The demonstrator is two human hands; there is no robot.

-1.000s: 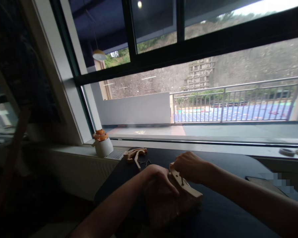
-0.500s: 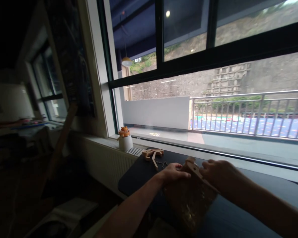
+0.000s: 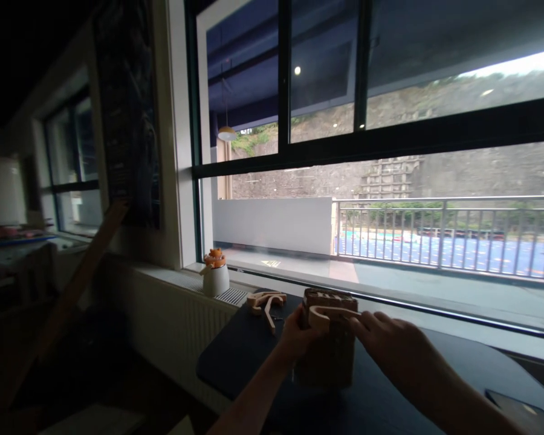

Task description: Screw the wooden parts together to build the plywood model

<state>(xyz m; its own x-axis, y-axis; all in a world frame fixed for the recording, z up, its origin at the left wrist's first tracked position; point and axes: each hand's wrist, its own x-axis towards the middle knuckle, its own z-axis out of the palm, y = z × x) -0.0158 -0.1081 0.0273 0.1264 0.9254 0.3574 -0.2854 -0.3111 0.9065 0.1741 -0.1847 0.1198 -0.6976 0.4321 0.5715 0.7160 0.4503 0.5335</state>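
Observation:
A dark brown box-shaped block (image 3: 325, 359) stands upright on the dark table, its top edge patterned with light marks. Across its upper part lies a pale curved wooden piece (image 3: 320, 315), bent like a hook. My left hand (image 3: 298, 334) is closed at the block's left side, its thumb by the bend of the wooden piece; some fingers are hidden. My right hand (image 3: 383, 332) has its fingers closed at the piece's right end. Loose wooden hook-shaped pieces (image 3: 268, 305) lie left of the block, with small dark screw-like bits (image 3: 277, 318) beside them.
A white pot with an orange top (image 3: 216, 278) sits on the radiator ledge under the window. A flat dark object, perhaps a phone (image 3: 521, 411), lies at the table's right. The dark table (image 3: 236, 350) has a rounded left edge. A plank (image 3: 88, 266) leans farther left.
The brown block has gone from tilted towards me to upright. The curved wooden piece has turned so its bend faces left. Both hands have shifted with it, and my view has tilted.

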